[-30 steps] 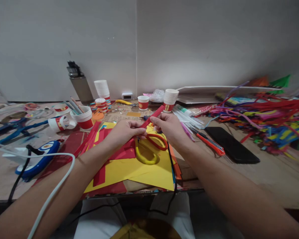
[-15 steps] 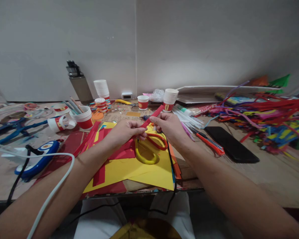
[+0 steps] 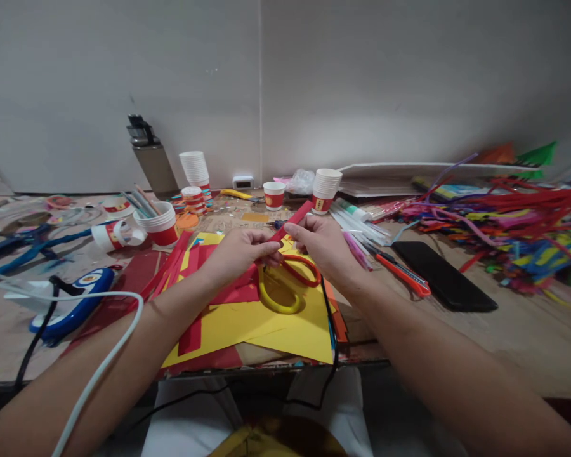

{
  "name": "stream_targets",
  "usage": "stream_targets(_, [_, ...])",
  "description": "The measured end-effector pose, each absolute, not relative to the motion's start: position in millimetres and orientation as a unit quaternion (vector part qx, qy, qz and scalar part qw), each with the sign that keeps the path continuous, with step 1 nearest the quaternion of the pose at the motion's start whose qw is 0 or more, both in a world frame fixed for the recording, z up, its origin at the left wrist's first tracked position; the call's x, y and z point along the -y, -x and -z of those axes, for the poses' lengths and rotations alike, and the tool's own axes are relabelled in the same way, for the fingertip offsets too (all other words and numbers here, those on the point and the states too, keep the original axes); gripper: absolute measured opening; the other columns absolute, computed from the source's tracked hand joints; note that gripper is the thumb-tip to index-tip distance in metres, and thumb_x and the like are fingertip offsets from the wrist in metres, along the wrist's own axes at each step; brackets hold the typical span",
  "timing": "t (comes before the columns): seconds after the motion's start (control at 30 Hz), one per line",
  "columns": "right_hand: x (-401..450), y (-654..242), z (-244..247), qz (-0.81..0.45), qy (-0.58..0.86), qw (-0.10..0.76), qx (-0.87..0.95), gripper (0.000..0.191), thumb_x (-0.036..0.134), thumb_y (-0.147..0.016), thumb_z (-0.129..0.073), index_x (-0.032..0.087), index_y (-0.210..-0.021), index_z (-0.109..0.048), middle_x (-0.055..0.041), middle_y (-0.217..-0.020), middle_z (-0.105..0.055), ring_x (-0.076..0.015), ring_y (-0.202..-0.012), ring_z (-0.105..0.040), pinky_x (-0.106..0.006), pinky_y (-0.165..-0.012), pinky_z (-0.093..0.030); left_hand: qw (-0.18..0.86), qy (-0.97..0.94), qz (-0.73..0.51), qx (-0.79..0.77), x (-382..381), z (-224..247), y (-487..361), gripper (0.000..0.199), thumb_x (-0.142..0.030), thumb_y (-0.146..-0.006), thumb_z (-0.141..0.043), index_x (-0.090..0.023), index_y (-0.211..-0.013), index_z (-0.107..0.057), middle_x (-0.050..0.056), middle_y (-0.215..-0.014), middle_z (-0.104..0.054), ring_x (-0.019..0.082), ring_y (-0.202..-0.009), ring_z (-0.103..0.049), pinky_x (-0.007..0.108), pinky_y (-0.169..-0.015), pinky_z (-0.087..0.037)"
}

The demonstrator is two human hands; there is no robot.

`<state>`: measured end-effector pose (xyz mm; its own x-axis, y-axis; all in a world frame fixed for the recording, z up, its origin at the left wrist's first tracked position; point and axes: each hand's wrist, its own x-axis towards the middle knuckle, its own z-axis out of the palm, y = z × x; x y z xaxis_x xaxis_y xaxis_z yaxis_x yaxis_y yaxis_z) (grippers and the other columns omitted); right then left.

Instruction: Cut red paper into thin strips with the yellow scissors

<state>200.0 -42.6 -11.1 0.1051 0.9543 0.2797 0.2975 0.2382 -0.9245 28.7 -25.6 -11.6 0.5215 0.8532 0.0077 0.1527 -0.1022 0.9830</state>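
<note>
While my left hand pinches the near end of a red strip between thumb and fingers, my right hand pinches it a bit further along, thumb on top. Strip is up over the middle of the table, sloping away to the right; its far end overlaps a stack of cups in view, can't tell if they touch. Just below my hands are scissors, one loop yellow, one red, blades hidden. Under them lies yellow paper, with red paper on it, partly behind my left arm. Right of my right hand: orange cutter, then a black phone just beside it. Left of my left hand, a cup holds pencils; a bottle stands behind, near the wall.
</note>
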Motion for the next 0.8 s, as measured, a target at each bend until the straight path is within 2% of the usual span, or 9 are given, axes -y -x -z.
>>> stream_targets(0.17, [41.0,-201.2,13.0,-0.344,0.519,0.523,0.583,0.028,0.039,-0.073,-0.064,0.016,-0.061,-0.053,0.0032,-0.054,-0.049,-0.0087,-0.05,-0.044,-0.024,-0.048,-0.034,0.619,-0.632,-0.316,-0.343,20.4,17.8,-25.9,0.03,-0.039,-0.072,-0.069,-0.013,-0.087,-0.066,0.007,-0.077,-0.071,0.013,-0.065,-0.065,0.025,-0.066,-0.048])
stream_targets(0.37, [41.6,-199.6,11.8,-0.395,0.494,0.513,0.58,0.025,0.038,-0.073,-0.066,0.016,-0.066,-0.057,0.0038,-0.055,-0.051,-0.0081,-0.05,-0.046,-0.022,-0.048,-0.036,0.639,-0.618,-0.309,-0.339,21.6,16.7,-24.6,0.026,-0.035,-0.073,-0.069,-0.015,-0.089,-0.066,0.005,-0.075,-0.071,0.012,-0.066,-0.065,0.023,-0.065,-0.047])
stream_targets(0.47, [45.0,-196.7,8.1,-0.411,0.495,0.487,0.591,0.022,0.036,-0.071,-0.068,0.015,-0.07,-0.061,0.0023,-0.061,-0.056,-0.0081,-0.053,-0.049,-0.022,-0.051,-0.039,0.627,-0.628,-0.31,-0.341,21.2,17.1,-24.6,0.026,-0.037,-0.073,-0.069,-0.015,-0.087,-0.067,0.005,-0.075,-0.07,0.012,-0.065,-0.064,0.024,-0.064,-0.048])
stream_targets(0.67, [50.6,-194.3,2.7,-0.364,0.54,0.466,0.599,0.024,0.037,-0.068,-0.069,0.014,-0.065,-0.062,0.0008,-0.059,-0.058,-0.0091,-0.054,-0.049,-0.022,-0.05,-0.038,0.605,-0.651,-0.302,-0.345,20.1,18.3,-24.8,0.029,-0.041,-0.072,-0.068,-0.014,-0.084,-0.066,0.007,-0.078,-0.071,0.014,-0.067,-0.065,0.028,-0.068,-0.048])
stream_targets(0.8, [44.5,-198.8,8.6,-0.363,0.538,0.485,0.586,0.024,0.036,-0.069,-0.068,0.015,-0.065,-0.058,0.0024,-0.057,-0.054,-0.0086,-0.051,-0.046,-0.023,-0.049,-0.036,0.534,-0.703,-0.295,-0.365,21.4,15.9,-24.2,0.025,-0.037,-0.072,-0.067,-0.016,-0.085,-0.069,0.005,-0.079,-0.071,0.016,-0.074,-0.064,0.028,-0.073,-0.047])
